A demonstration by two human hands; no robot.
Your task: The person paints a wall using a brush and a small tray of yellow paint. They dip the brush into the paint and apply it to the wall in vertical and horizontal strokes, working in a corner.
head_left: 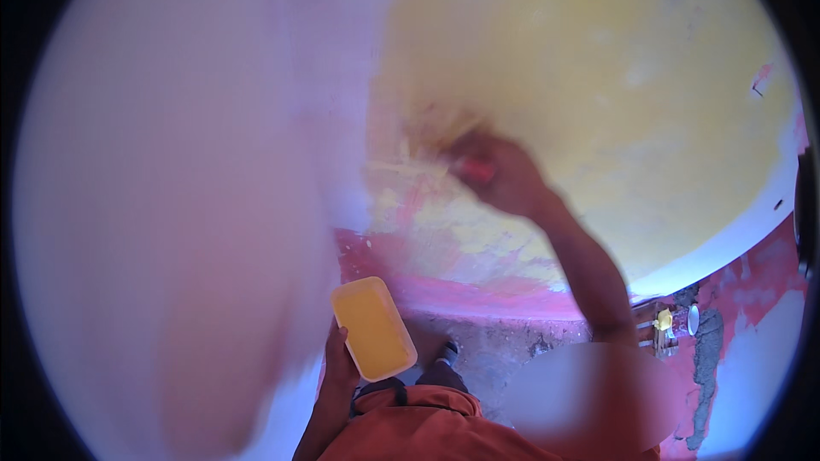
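Note:
My left hand (341, 362) grips the side of a shallow rectangular tub (350, 292), with its thumb over the rim. Yellow paint (376, 329) covers the inside of the tub. Up against the yellow-painted wall (598, 77), my right hand (508, 172) is closed round a paintbrush (476, 169) with a red handle. Motion smears the hand and brush, so the bristles cannot be made out clearly. Around the brush the yellow is patchy, with pinkish streaks showing through near a pale lilac strip of wall.
A pale wall surface (171, 162) fills the left side, close by. Red-pink paint (478, 297) runs along the wall's base above the grey floor (504, 337). At lower right stand a yellow item (664, 319) and a white-rimmed container (693, 321). A blurred pale round shape overlaps my right arm.

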